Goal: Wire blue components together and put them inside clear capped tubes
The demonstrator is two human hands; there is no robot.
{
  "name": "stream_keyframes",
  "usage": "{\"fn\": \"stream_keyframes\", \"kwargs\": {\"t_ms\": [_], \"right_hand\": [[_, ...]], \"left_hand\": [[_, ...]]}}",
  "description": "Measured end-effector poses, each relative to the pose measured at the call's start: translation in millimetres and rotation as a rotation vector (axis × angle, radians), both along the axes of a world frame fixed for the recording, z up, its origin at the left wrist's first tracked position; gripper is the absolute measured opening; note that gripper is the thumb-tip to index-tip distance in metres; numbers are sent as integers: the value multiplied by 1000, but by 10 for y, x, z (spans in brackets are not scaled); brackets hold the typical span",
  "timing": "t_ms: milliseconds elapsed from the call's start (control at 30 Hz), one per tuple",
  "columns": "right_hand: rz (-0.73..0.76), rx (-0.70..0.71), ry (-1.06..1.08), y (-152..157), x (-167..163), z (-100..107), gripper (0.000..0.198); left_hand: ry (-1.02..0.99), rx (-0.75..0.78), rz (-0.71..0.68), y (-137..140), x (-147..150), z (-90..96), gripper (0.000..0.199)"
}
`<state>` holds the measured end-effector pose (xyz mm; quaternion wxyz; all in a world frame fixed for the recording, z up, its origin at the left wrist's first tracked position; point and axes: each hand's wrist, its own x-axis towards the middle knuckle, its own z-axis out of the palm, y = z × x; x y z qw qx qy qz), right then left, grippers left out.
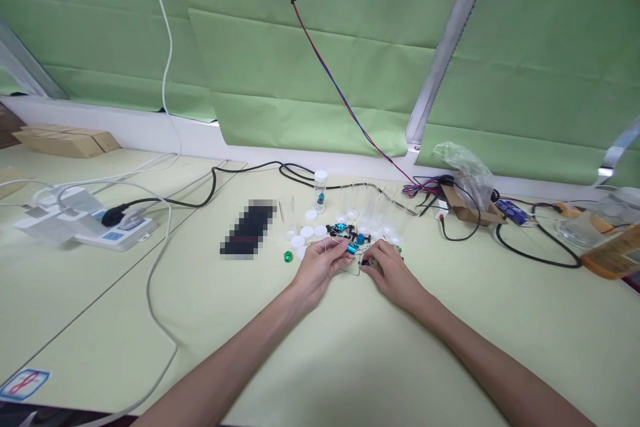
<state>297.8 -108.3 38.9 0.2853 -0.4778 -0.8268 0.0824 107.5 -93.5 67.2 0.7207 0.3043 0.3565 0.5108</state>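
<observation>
My left hand (320, 265) is closed on a small shiny blue metal part (352, 249), which pokes out past the fingertips. A thin bent metal rod (359, 268), like a hex key, shows between the two hands; which hand has it I cannot tell. Facing it, my right hand (393, 272) pinches a small black part (366, 263). Just beyond the fingers lies a pile of small blue and black parts (341, 228). White round caps (307, 231) are scattered left of the pile, with a green part (288, 256) nearest me.
Behind the pile stand a capped clear tube (321, 192) with a blue part inside and several clear tubes (377, 203). A pixelated dark object (249, 230) lies to the left. Farther left is a power strip (113, 230) with cables. An open cardboard box (473, 210) sits back right.
</observation>
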Motion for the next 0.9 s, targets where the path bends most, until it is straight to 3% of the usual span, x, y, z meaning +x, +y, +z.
{"fn": "stream_keyframes", "kwargs": {"t_ms": [367, 900], "right_hand": [[-7, 3, 8, 0, -16, -15, 3], [63, 134, 274, -27, -59, -9, 10]], "left_hand": [[-29, -16, 20, 5, -4, -4, 19], [-24, -27, 20, -4, 14, 17, 19]]}}
